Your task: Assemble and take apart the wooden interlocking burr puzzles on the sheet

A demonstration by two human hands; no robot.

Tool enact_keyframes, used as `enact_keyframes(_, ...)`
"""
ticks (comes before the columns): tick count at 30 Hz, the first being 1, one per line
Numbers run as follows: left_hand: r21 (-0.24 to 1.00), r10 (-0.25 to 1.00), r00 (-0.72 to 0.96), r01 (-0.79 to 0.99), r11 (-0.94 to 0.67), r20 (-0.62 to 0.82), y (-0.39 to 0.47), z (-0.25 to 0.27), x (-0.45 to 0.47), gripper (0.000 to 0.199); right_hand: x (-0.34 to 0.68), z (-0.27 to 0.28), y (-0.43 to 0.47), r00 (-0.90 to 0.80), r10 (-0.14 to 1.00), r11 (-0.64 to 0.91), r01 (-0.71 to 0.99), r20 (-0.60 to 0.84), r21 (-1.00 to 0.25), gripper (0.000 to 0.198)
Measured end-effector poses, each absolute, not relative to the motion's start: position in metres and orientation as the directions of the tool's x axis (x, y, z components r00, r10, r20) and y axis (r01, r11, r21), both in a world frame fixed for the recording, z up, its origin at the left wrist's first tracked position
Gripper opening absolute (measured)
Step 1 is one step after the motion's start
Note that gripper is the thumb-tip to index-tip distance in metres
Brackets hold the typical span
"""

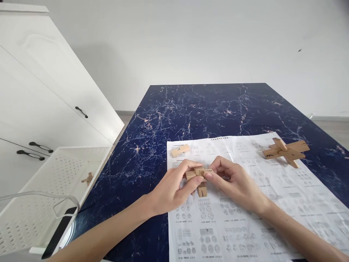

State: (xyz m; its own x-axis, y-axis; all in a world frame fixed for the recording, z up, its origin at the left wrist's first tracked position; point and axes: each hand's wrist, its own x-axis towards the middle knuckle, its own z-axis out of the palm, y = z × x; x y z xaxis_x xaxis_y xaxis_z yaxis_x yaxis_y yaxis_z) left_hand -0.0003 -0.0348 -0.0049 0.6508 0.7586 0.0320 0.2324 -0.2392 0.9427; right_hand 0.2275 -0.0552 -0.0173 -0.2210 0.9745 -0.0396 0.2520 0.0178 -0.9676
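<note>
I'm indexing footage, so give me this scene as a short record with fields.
Left hand: left hand grips interlocked wooden blocks
Right hand: right hand pinches the same blocks from the right
Beneath hands: printed sheet
Sheet's upper left: small wooden piece
Sheet's right edge: assembled wooden cross
Surface: dark blue marbled table
Far left: white cabinet
</note>
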Motion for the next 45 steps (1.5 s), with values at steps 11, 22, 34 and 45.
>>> enact_keyframes(11,0.961,0.765,0.644,0.205,-0.186,0.01,-0.034,-0.004,-0.001,0.033,0.23,-0.014,-0.054,-0.327,0.941,-0.049,0.139,-0.092,-0.989,0.044)
enact_keyframes(22,0.993,0.994,0.066,-0.095,-0.075,0.081,-0.006,0.0,-0.011,0.042,0.231,-0.02,-0.052,-0.328,0.941,-0.033,0.167,-0.087,-0.985,0.034)
enact_keyframes(34,0.974,0.924,0.361,-0.132,0.183,-0.124,-0.017,0.001,0.001,0.037,0.226,-0.03,-0.054,-0.221,0.942,0.333,0.501,0.254,-0.799,0.031)
enact_keyframes(45,0.96,0.932,0.335,-0.185,0.212,-0.142,-0.008,-0.003,-0.004,0.038,0.228,-0.026,-0.05,-0.286,0.925,0.374,0.576,0.25,-0.726,0.019)
